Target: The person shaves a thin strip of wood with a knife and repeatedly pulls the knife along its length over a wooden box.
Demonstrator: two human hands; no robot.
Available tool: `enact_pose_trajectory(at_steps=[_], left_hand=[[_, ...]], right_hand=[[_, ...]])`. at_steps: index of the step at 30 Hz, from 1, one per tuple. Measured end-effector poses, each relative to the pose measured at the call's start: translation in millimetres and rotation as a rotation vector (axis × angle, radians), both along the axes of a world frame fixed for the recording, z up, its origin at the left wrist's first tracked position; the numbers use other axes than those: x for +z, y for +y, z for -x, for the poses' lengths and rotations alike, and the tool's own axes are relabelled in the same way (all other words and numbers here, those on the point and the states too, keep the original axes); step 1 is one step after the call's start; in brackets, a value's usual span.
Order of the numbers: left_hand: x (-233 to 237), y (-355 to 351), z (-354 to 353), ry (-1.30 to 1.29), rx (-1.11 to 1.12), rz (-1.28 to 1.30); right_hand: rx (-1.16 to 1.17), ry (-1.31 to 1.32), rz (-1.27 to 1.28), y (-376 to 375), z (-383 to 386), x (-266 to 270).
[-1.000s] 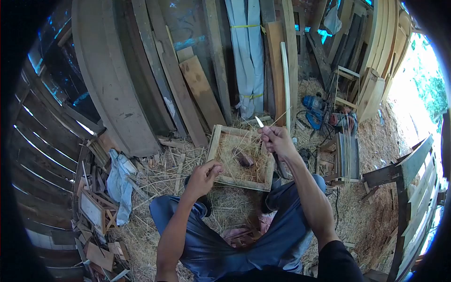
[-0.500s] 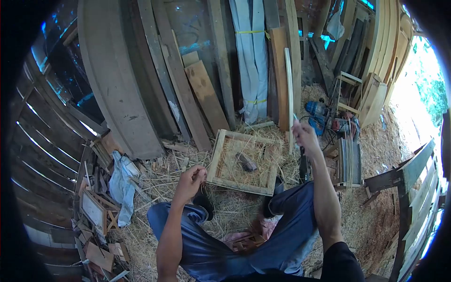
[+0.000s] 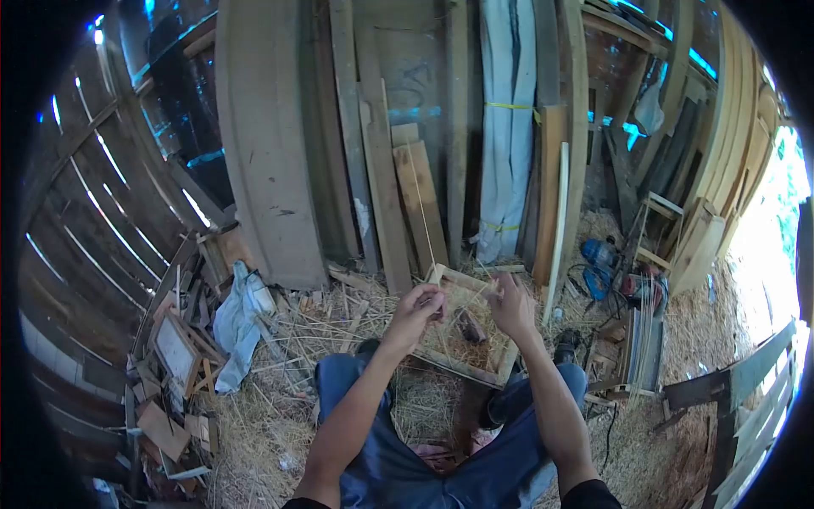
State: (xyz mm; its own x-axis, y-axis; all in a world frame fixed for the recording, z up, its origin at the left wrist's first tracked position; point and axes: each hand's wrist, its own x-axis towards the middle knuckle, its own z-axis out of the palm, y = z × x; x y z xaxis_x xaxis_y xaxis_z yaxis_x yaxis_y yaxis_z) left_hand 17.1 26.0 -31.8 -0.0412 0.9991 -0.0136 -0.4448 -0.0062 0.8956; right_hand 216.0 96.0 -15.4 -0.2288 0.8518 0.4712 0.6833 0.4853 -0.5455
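Note:
My left hand (image 3: 415,316) is closed around a thin pale strip of wood or bamboo (image 3: 422,208), which rises from the fingers, up and slightly left. Close by on the right, my right hand (image 3: 513,309) is also closed; slim pale pieces show at its fingers, too small to make out. Both hands are over a square wooden frame (image 3: 449,363) on the floor between my feet. Inside it lies a dark block (image 3: 471,327) among loose shavings. My forearms and hands cover parts of the frame.
Boards (image 3: 271,153) and a white wrapped bundle (image 3: 506,127) lean against the wall ahead. A blue power tool (image 3: 599,259) stands at the right near a small wooden rack (image 3: 661,229). To the left are a pale cloth (image 3: 241,327) and wood scraps (image 3: 165,428). Shavings cover the floor.
My hands have come together over the frame; the right moved left and down, the left moved right. A thin strip now stands up from my left hand. The view has turned left.

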Motion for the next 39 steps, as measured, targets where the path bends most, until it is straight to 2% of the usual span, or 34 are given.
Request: enact_pose_trajectory(at_steps=[1, 3, 7, 9, 13, 16, 18, 19, 21, 25, 27, 29, 30, 33, 35, 39], left_hand=[[-1.9, 4.0, -0.6, 0.000, 0.013, 0.002], [-3.7, 11.5, -4.5, 0.019, 0.071, -0.014], [-0.7, 14.9, -10.0, 0.023, 0.086, -0.026], [-0.3, 14.5, -13.2, 0.019, 0.130, -0.035], [-14.5, 22.8, -10.8, 0.024, 0.162, -0.056], [-21.1, 24.0, -8.7, 0.056, 0.170, -0.131], [-18.0, 21.0, -6.6, 0.192, 0.147, -0.111], [-12.7, 20.0, -3.1, 0.193, 0.155, -0.109], [-2.8, 17.3, 5.7, 0.037, 0.286, -0.037], [14.8, 18.0, 53.7, -0.162, 0.491, -0.148], [17.9, 12.6, 78.9, -0.192, 0.538, -0.163], [14.5, 7.9, 95.9, -0.226, 0.666, -0.221], [16.2, 5.5, 96.3, -0.224, 0.660, -0.217], [20.1, 1.1, 94.0, -0.164, 0.676, -0.235], [22.2, 1.2, 92.5, -0.222, 0.672, -0.186], [15.3, 6.8, 87.6, -0.315, 0.567, -0.143]], right_hand=[[0.013, 0.000, 0.002, -3.1, 3.8, 5.0], [0.047, -0.020, 0.232, -4.8, 7.7, 9.2], [0.132, 0.029, 0.057, 1.0, 13.9, -1.9], [0.194, 0.306, 0.435, -5.3, 21.0, 4.3], [0.339, 0.294, 0.341, -21.1, 31.1, 14.1], [0.333, 0.284, 0.407, -27.6, 35.1, 13.0], [0.246, 0.128, 0.557, -29.6, 29.9, 19.4], [0.254, 0.126, 0.559, -26.0, 26.7, 15.3], [0.302, 0.052, 0.476, -19.2, 15.0, 0.4], [0.365, -0.028, 0.317, -12.7, -12.0, -3.3], [0.334, -0.004, 0.337, -3.8, -27.7, -8.5], [0.274, -0.097, 0.228, -0.2, -40.0, -3.7], [0.244, -0.070, 0.247, -6.0, -38.0, 10.2], [0.220, -0.133, 0.179, -7.7, -35.2, 7.3], [0.217, -0.121, 0.175, -9.0, -28.7, 3.1], [0.327, -0.016, 0.096, -13.7, -5.8, -1.6]])
